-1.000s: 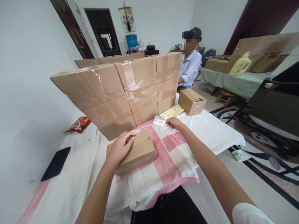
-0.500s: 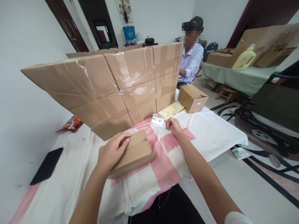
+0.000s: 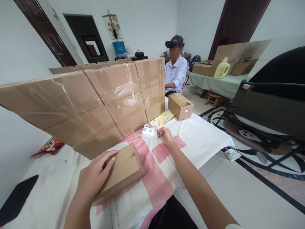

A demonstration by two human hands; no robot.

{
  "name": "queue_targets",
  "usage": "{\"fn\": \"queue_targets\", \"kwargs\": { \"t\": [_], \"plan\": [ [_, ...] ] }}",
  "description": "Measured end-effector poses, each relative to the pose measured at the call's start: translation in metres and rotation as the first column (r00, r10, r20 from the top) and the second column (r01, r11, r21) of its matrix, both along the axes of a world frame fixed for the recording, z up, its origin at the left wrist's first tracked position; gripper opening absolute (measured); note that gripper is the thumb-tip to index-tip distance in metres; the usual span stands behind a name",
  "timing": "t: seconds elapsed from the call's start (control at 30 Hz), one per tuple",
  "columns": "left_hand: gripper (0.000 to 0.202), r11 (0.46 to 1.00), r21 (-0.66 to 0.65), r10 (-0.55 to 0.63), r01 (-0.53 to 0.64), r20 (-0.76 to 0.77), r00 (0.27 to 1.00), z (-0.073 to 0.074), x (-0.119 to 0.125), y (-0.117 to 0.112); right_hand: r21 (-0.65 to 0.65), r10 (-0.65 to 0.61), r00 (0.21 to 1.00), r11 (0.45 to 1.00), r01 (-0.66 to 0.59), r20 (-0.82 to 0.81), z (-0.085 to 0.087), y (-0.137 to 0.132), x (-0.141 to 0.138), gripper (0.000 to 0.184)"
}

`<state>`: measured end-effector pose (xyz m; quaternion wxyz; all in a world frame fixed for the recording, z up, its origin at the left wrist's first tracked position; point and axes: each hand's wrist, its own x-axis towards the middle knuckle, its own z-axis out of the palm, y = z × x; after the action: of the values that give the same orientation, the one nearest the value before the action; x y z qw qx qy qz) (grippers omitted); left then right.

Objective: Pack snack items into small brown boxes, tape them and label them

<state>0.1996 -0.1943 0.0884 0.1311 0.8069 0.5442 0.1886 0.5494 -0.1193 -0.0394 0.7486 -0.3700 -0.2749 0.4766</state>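
My left hand (image 3: 96, 173) lies over the top of a closed small cardboard box (image 3: 124, 162), its fingers spread along the lid and its thumb apart from them. Farther forward, my right hand (image 3: 165, 135) is closed in a pinch at the right end of a white tape dispenser (image 3: 150, 132). What sits between those fingertips is too small to make out. A roll of clear tape (image 3: 146, 126) shows at the dispenser's left. Behind it, a yellow sheet (image 3: 164, 119) carries several small white labels.
A wall of stacked, taped cardboard boxes (image 3: 124, 108) stands at left. Another box (image 3: 182, 107) with a white label sits at the far right of the cloth-covered table (image 3: 209, 136). A person (image 3: 175, 71) sits beyond. A red snack packet (image 3: 51, 146) and black flat object (image 3: 19, 198) lie left.
The view has swung right, so everything appears farther left and somewhat lower. Both hands keep their places, the left on the box and the right at the tape dispenser.
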Motion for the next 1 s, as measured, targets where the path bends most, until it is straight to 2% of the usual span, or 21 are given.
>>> {"fn": "queue_targets", "kwargs": {
  "t": [0.17, 0.37, 0.5, 0.87, 1.0],
  "plan": [
    [0.041, 0.999, 0.003, -0.034, 0.034, -0.001, 0.999, -0.0012, -0.0017, 0.0005, -0.021, 0.012, 0.999, 1.0, -0.013, -0.051, 0.0022, 0.0009, 0.003, 0.027],
    [0.044, 1.0, -0.002, 0.013, -0.013, -0.046, 0.999, -0.0025, -0.0024, -0.0009, -0.046, 0.033, 0.996, 0.998, -0.037, -0.082, 0.0037, -0.0025, 0.0054, 0.022],
    [0.043, 1.0, -0.02, 0.003, -0.004, -0.025, 1.0, -0.0033, -0.0031, 0.0006, -0.069, 0.039, 0.995, 0.997, -0.046, -0.091, 0.0049, -0.0033, 0.0071, 0.019],
    [0.041, 0.998, -0.038, 0.043, -0.044, -0.039, 0.998, -0.005, -0.0042, -0.0003, -0.071, 0.021, 0.982, 0.997, -0.035, -0.186, 0.0067, -0.003, 0.0056, 0.023],
    [0.041, 0.998, -0.029, 0.045, -0.046, -0.044, 0.998, -0.004, -0.0035, -0.0008, -0.062, 0.018, 0.973, 0.998, -0.033, -0.228, 0.0091, -0.0052, 0.0046, 0.03]
  ]
}}
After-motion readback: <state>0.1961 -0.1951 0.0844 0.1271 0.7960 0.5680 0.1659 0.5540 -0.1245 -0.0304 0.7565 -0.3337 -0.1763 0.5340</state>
